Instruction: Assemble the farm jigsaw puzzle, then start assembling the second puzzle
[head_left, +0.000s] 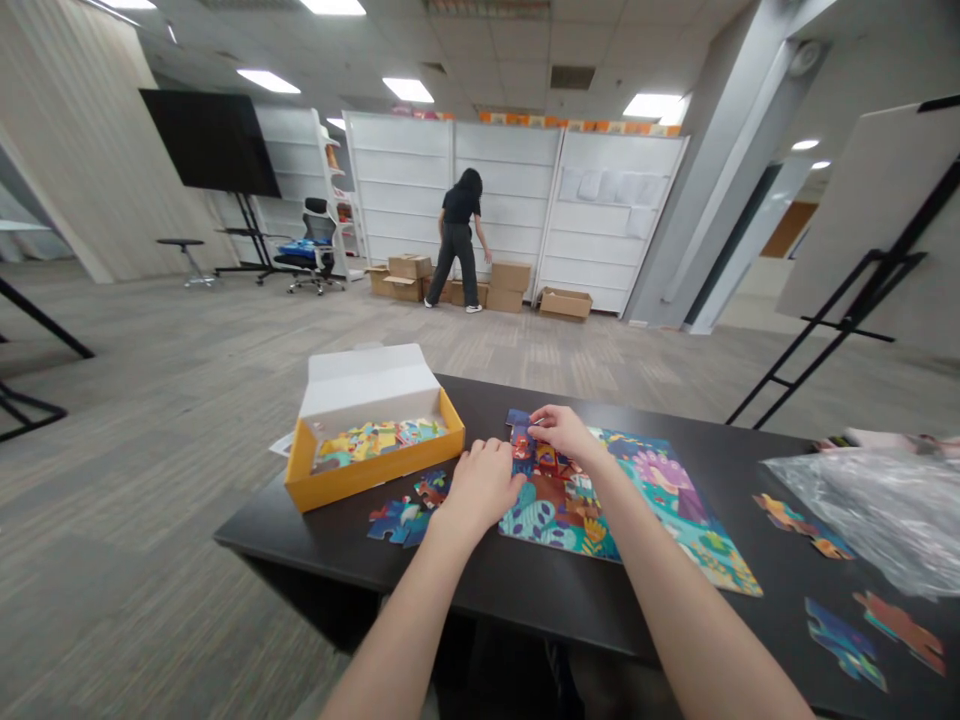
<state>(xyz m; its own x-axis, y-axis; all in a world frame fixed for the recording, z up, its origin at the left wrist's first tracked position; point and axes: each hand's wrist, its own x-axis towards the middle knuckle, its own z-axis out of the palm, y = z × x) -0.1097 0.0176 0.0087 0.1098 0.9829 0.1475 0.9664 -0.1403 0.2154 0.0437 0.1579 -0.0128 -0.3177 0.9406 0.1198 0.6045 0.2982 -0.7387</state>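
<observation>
Cardboard, flat and multicoloured, the jigsaw (664,480) between the black table's (724,455) long edges seems light, stiff, best rim-held, left hand (484,485) half-curled, right hand's (566,435) fingers nearly pinched, any grip unclear.

Across a grey carpet (195,470), a person (459,235) in dark clothes leaned forward before tall white shelving (506,170), one arm lowered near stacked cardboard boxes (510,286). An open-topped carton (565,304) sat on the floor to their right. Farther left, a large black screen (214,143) stood on a wheeled stand (255,232), between a round stool (181,243) and a swivel chair (316,240) with something blue on its seat. A pale curtain (82,140) hung at far left; crumpled clear plastic (877,500) lay on the tabletop (337,555) at right.
</observation>
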